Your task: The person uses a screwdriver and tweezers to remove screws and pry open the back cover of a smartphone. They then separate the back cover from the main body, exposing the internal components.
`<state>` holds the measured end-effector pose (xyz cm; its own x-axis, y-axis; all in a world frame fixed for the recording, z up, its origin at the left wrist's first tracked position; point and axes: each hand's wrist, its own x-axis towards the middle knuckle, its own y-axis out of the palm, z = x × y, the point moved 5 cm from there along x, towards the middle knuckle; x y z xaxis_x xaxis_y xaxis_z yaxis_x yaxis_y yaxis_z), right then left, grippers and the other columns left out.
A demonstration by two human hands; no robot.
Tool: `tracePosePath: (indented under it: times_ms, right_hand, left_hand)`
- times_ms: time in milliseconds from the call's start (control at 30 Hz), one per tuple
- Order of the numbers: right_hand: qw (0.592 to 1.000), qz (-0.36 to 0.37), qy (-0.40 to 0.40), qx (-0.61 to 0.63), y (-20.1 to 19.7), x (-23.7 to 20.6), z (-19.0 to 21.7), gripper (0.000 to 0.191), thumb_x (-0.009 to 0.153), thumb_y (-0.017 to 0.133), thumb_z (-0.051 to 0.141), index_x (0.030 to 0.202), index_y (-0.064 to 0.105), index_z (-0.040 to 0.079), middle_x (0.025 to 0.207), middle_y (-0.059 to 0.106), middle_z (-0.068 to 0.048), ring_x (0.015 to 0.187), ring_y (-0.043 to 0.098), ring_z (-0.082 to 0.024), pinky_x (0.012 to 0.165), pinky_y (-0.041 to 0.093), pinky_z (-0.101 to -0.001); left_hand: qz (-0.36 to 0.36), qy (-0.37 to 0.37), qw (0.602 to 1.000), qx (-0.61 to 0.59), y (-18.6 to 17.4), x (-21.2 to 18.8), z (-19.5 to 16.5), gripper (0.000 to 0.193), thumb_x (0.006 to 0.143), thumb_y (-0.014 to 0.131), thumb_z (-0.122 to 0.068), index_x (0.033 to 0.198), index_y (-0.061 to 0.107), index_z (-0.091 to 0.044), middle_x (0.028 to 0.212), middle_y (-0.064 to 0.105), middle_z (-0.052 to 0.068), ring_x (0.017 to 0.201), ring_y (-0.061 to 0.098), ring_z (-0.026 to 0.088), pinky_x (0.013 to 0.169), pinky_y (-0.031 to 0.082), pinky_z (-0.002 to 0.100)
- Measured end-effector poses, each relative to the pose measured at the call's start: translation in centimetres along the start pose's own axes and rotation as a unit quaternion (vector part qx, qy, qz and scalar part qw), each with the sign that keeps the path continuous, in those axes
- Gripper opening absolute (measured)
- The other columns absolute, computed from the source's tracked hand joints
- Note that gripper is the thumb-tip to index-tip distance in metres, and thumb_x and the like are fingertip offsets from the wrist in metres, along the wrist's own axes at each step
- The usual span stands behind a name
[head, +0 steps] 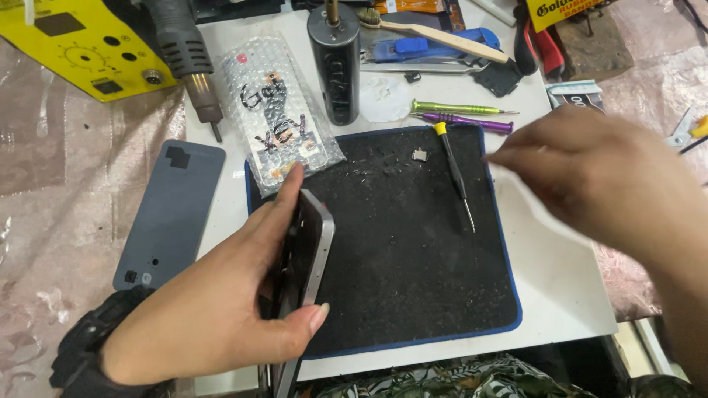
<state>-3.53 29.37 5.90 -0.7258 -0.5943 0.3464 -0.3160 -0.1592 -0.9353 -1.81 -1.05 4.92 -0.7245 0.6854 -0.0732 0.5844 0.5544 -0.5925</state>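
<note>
Head view: silver-edged phone (306, 250) tilted on edge

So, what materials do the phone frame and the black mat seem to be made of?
The phone in the left hand has a frame that looks like metal: silvery, smooth, with a sheen along the edge. The black mat looks like matte rubber or foam with a blue border, probably soft.

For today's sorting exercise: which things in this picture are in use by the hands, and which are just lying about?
In use:
- left hand, gripping the phone on edge
- right hand, blurred, above the black mat, near the yellow-tipped screwdriver

Lying about:
- grey back panel
- bubble-wrap bag
- green and purple screwdrivers
- toothbrush
- black cylinder
- hot-air nozzle
</note>
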Motion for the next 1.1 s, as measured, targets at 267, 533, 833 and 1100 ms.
tracePosePath:
  times_ms: [267, 533, 833, 1100]
  right_hand:
    - [0.990, -0.016, 0.129, -0.059, 0.1, 0.8, -4.8, 0.012, 0.094, 0.082, 0.006, 0.106, 0.081, 0.005, 0.099, 0.074, -0.013, 0.076, 0.068, -0.022, 0.065, 0.056, -0.0364]
    - [0.998, -0.035, 0.022, -0.053, 2.0, 4.7, -3.3, 0.025, 0.096, 0.069, 0.001, 0.120, 0.077, 0.004, 0.083, 0.071, -0.011, 0.079, 0.067, -0.029, 0.077, 0.056, -0.0417]
    - [0.994, 0.019, 0.041, -0.104, 8.0, 7.3, -5.7, 0.006, 0.087, 0.071, 0.008, 0.093, 0.073, 0.007, 0.090, 0.069, -0.010, 0.095, 0.067, -0.031, 0.086, 0.057, -0.0432]
    - [0.985, 0.004, 0.068, -0.157, 9.7, 6.5, -7.4, 0.017, 0.084, 0.073, 0.020, 0.097, 0.076, 0.009, 0.099, 0.067, -0.009, 0.104, 0.065, -0.029, 0.081, 0.058, -0.0421]
  left_hand:
    - [0.053, -0.121, 0.990, -0.053, 1.3, 1.5, 2.8, 0.119, 0.085, 0.075, -0.037, 0.166, -0.003, 0.003, 0.153, 0.041, 0.028, 0.121, 0.057, 0.033, 0.098, 0.051, 0.033]
    - [0.023, -0.091, 0.995, -0.045, 1.5, 1.5, 2.8, 0.113, 0.084, 0.074, -0.037, 0.164, 0.007, 0.007, 0.146, 0.050, 0.029, 0.119, 0.059, 0.033, 0.099, 0.049, 0.033]
    - [0.032, -0.100, 0.993, -0.047, 1.6, 1.7, 2.9, 0.113, 0.083, 0.074, -0.039, 0.164, 0.009, 0.005, 0.148, 0.048, 0.030, 0.123, 0.059, 0.035, 0.101, 0.048, 0.034]
    - [0.049, -0.134, 0.988, -0.051, 1.8, 1.7, 2.9, 0.117, 0.082, 0.074, -0.040, 0.166, 0.005, 0.003, 0.144, 0.052, 0.026, 0.113, 0.062, 0.032, 0.093, 0.054, 0.033]
